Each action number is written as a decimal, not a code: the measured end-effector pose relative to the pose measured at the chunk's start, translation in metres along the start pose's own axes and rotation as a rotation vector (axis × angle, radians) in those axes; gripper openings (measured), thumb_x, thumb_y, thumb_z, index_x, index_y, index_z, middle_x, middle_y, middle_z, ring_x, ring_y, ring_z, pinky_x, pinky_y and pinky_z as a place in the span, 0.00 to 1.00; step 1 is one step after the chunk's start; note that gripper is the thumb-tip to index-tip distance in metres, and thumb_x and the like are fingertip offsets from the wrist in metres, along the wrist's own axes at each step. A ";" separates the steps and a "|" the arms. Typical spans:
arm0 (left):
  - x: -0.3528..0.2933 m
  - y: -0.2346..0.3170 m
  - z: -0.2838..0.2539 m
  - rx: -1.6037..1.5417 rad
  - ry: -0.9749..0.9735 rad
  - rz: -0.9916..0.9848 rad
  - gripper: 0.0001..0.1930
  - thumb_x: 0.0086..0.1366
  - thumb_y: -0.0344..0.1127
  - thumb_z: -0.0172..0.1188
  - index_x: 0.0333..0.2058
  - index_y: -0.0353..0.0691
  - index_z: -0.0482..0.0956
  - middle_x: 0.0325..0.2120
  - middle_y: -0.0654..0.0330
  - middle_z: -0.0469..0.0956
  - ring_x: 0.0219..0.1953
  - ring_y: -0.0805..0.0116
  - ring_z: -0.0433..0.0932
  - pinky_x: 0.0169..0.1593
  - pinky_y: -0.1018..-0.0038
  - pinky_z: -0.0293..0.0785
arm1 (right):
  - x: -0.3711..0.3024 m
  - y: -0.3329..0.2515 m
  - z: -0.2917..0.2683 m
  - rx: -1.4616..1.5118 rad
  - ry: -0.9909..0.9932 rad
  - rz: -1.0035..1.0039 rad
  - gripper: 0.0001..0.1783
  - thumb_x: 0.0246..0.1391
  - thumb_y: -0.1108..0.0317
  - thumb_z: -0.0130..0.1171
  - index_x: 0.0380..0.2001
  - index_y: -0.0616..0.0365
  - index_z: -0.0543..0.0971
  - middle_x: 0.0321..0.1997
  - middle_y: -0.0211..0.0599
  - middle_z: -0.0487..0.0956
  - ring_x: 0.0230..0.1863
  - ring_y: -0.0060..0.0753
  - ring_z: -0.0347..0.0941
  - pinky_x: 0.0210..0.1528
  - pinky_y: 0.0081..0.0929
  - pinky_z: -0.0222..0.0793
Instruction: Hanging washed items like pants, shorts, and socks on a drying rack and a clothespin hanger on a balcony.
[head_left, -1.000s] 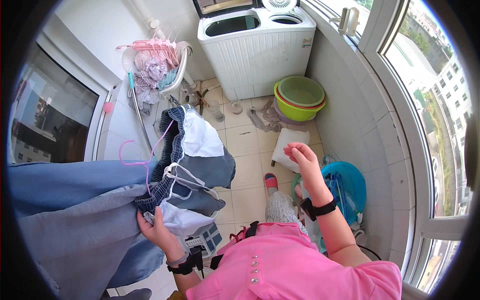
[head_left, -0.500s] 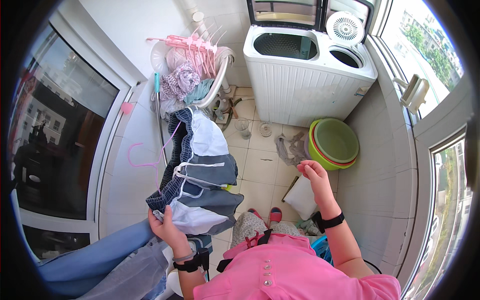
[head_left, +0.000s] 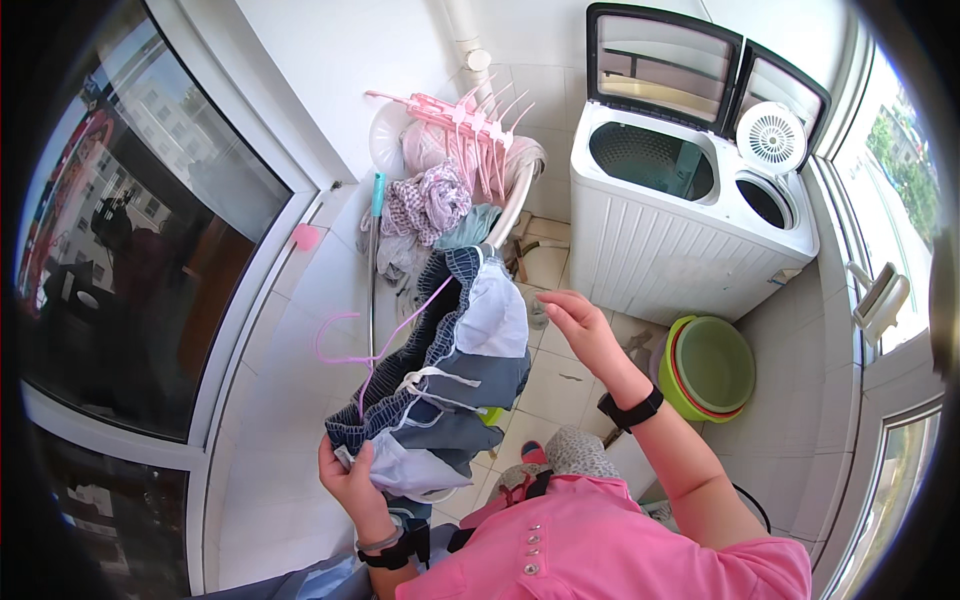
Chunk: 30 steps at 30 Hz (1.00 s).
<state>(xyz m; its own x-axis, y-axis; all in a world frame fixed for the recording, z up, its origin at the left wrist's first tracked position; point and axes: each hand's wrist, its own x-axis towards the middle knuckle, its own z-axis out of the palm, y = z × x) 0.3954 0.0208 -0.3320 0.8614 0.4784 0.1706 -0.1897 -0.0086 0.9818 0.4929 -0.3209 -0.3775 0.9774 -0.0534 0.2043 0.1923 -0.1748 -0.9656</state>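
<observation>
A pair of dark blue-grey shorts (head_left: 465, 385) hangs in front of me, with white pocket linings showing, a gathered waistband and a white drawstring. My left hand (head_left: 350, 480) grips the near end of the waistband between thumb and fingers. A pink clothes hanger (head_left: 372, 357) sits inside the waist opening, its hook sticking out to the left. To the right of the shorts, apart from them, my right hand (head_left: 580, 325) is raised with nothing in it; its fingers are loosely bent, the thumb and index tips a little apart.
Ahead on the left, a white basket (head_left: 512, 205) holds crumpled laundry and a pink clip rack (head_left: 455, 112). A twin-tub washing machine (head_left: 660, 230) stands with its lids up. Nested basins (head_left: 715, 365) sit below the right window. A blue-topped pole (head_left: 377, 195) leans by the left wall.
My right hand has moved left and forward, nearer the shorts. My left hand keeps its grip on the waistband. The view has turned left, so the room appears shifted right and down.
</observation>
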 end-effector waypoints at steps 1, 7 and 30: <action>0.003 -0.001 0.001 0.005 -0.009 -0.002 0.25 0.52 0.17 0.60 0.51 0.29 0.70 0.42 0.58 0.76 0.43 0.70 0.76 0.50 0.74 0.70 | 0.018 -0.002 0.007 -0.003 -0.014 -0.001 0.18 0.61 0.64 0.53 0.52 0.60 0.73 0.50 0.37 0.76 0.51 0.31 0.70 0.54 0.25 0.63; 0.022 0.006 -0.005 0.083 0.014 0.097 0.28 0.48 0.19 0.66 0.50 0.27 0.70 0.41 0.57 0.77 0.43 0.69 0.76 0.51 0.73 0.70 | 0.116 -0.012 0.021 -0.030 -0.233 -0.319 0.24 0.60 0.63 0.55 0.58 0.56 0.68 0.48 0.35 0.75 0.51 0.27 0.68 0.55 0.25 0.61; -0.061 0.079 0.103 0.772 0.530 0.101 0.26 0.46 0.12 0.49 0.46 0.32 0.76 0.38 0.56 0.78 0.40 0.70 0.76 0.44 0.77 0.73 | 0.249 -0.051 0.048 0.490 -1.051 -0.472 0.13 0.59 0.65 0.55 0.40 0.63 0.80 0.45 0.36 0.78 0.54 0.31 0.69 0.56 0.28 0.60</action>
<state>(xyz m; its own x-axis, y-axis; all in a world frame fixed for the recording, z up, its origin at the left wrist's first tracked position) 0.3757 -0.0993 -0.2560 0.4954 0.7792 0.3840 0.2765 -0.5605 0.7807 0.7308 -0.2778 -0.2851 0.3575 0.7638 0.5374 0.3343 0.4326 -0.8373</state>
